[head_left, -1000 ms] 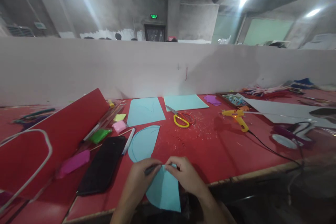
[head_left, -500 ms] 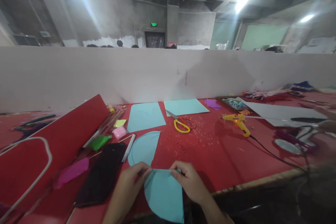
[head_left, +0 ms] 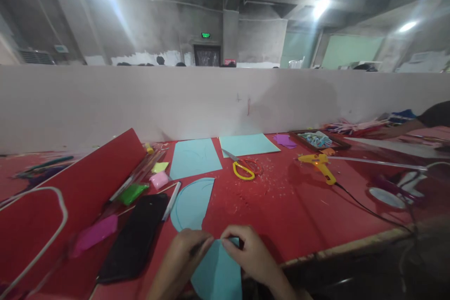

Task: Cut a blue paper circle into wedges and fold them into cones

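Note:
Both my hands hold a light blue paper cutout (head_left: 218, 274) with a curved edge at the near edge of the red table (head_left: 288, 206). My left hand (head_left: 186, 255) pinches its top left corner, and a thin dark stick shows between its fingers. My right hand (head_left: 248, 255) pinches the top right corner with closed fingers. A second blue curved cutout (head_left: 190, 202) lies flat just beyond my hands.
Yellow-handled scissors (head_left: 242, 168), two blue sheets (head_left: 195, 157), a yellow glue gun (head_left: 319, 163) with a black cord, a black phone (head_left: 135, 234), a pen (head_left: 171, 194), coloured foam bits (head_left: 132, 192) and a red board (head_left: 70, 192) lie around. Another person's arm (head_left: 415, 124) reaches in at far right.
My two hands have drawn closer together over the blue cutout, bending its top corners inward. At the far right another person's arm has come into view and the white sheet there has shifted.

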### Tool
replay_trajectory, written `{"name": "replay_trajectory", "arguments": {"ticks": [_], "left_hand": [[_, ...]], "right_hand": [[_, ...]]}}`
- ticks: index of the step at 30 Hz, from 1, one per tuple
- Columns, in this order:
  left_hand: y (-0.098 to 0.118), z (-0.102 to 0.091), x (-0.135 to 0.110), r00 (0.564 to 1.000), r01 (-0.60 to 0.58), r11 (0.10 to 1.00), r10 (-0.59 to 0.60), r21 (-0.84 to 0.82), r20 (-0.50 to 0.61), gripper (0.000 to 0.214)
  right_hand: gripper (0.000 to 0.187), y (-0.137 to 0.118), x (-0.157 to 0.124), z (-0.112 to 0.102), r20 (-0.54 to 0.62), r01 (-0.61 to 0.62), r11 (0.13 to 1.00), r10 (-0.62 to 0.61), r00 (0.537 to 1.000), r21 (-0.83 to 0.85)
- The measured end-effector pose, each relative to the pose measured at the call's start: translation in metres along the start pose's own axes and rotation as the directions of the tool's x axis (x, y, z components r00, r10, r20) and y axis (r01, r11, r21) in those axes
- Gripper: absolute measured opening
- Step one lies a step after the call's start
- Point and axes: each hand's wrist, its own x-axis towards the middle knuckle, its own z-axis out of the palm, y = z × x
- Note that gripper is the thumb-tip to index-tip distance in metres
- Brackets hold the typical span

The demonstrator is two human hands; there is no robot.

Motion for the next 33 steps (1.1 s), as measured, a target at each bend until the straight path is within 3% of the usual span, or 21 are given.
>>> {"name": "replay_trajectory", "arguments": {"ticks": [5,7,10,13,17,19,21,23,25,29,33], "left_hand": [[-0.002,0.013,0.001,1.000,0.028,0.998,-0.028,0.049,-0.011,0.016],[-0.002,0.018,0.001,0.999,0.036,0.998,-0.035,0.057,-0.010,0.016],[-0.003,0.015,0.001,0.998,0.069,0.997,-0.069,0.018,-0.009,0.020],[-0.006,-0.003,-0.003,0.993,0.114,0.991,-0.115,-0.069,-0.023,0.026],[-0.008,-0.025,-0.010,0.986,0.107,0.977,-0.128,-0.183,-0.111,0.030],[-0.006,-0.026,-0.011,0.989,0.088,0.972,-0.112,-0.217,-0.100,0.029],[-0.004,-0.018,-0.008,0.995,0.076,0.972,-0.089,-0.224,-0.051,0.026],[-0.002,-0.007,-0.004,0.998,0.025,0.990,-0.033,-0.137,-0.056,0.020],[0.000,0.002,0.000,0.992,-0.083,0.996,0.086,0.035,-0.088,0.013],[0.007,0.015,0.003,0.935,-0.264,0.900,0.327,0.348,-0.137,0.017],[0.011,0.019,0.003,0.891,-0.278,0.803,0.421,0.528,-0.171,0.016]], "right_hand": [[0.014,0.008,-0.001,0.010,-0.104,0.122,0.930,-0.167,0.980,-0.346],[0.014,0.009,-0.001,0.011,-0.114,0.118,0.913,-0.176,0.978,-0.391],[0.013,0.009,-0.001,0.008,-0.123,0.103,0.917,-0.162,0.979,-0.386],[0.014,0.010,-0.002,0.002,-0.154,0.079,0.927,-0.144,0.978,-0.367],[0.016,0.008,-0.003,-0.002,-0.247,0.036,0.985,-0.078,0.966,-0.170],[0.015,0.004,-0.004,-0.002,-0.209,0.025,0.997,-0.040,0.977,-0.071],[0.016,-0.001,-0.004,-0.002,-0.095,0.028,0.999,-0.031,0.995,-0.033],[0.020,-0.004,-0.004,-0.001,0.002,0.029,0.998,-0.029,1.000,-0.058],[0.023,-0.003,-0.004,0.000,0.021,0.012,0.992,-0.009,1.000,-0.124],[0.022,0.004,-0.004,0.003,0.002,0.007,0.988,-0.007,1.000,-0.155],[0.025,0.007,-0.005,0.004,-0.019,0.011,0.990,-0.014,1.000,-0.142]]}}
